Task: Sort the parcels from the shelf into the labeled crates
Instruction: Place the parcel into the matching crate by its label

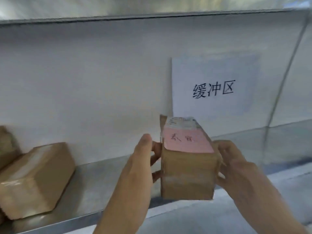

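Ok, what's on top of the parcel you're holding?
The held parcel carries a pink label with blurred red handwriting, and a white shipping label behind it. Both hands, left and right, cover its sides.

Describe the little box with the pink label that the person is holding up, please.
The box is a small brown cardboard parcel, wrapped in clear tape, held upright in front of the metal shelf. A pink label with blurred red handwriting lies on its top face, and a white printed label sits behind that. The left hand and right hand grip its opposite sides. Whether it touches the shelf cannot be told.
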The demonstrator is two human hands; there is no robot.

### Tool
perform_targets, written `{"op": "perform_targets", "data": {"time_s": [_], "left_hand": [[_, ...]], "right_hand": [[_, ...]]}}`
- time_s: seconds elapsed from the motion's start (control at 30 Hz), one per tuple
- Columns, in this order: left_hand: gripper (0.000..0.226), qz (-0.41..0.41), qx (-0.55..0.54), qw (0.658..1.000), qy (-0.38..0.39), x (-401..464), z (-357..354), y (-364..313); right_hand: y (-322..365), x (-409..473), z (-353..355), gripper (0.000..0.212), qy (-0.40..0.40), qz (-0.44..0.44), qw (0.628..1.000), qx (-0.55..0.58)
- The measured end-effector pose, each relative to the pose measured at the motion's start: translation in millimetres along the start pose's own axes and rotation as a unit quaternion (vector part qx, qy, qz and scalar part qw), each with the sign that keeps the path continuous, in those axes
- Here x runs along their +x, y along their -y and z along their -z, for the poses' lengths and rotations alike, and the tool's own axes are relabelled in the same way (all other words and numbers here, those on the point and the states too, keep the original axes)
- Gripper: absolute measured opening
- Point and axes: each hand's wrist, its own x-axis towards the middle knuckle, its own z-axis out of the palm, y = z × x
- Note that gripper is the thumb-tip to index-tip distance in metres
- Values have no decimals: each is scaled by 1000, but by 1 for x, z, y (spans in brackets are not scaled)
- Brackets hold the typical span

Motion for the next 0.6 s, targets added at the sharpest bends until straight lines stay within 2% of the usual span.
{"op": "perform_targets", "data": {"time_s": [0.07,0.1,0.13,0.17,0.2,0.27,0.43,0.6], "left_hand": [[27,25,-20,997,65,-10,-31,5],[17,5,4,994,113,-22,-49,8],[6,-23,23,988,151,-34,-68,12],[18,-37,34,985,166,-43,-92,16],[32,-54,27,983,175,-53,-111,18],[50,-80,13,979,187,-65,-153,20],[59,-109,-5,959,260,-93,-269,15],[61,-114,-8,937,330,-129,-392,17]], "right_hand": [[15,-19,22,60,-79,22,996,-34],[17,-29,38,59,-102,56,992,-39],[22,-41,52,47,-121,87,987,-64],[26,-53,68,33,-151,99,980,-85],[27,-65,91,35,-166,91,976,-108],[38,-85,131,54,-178,90,969,-147],[86,-135,228,62,-242,123,940,-206],[138,-196,318,61,-312,100,922,-207]]}}
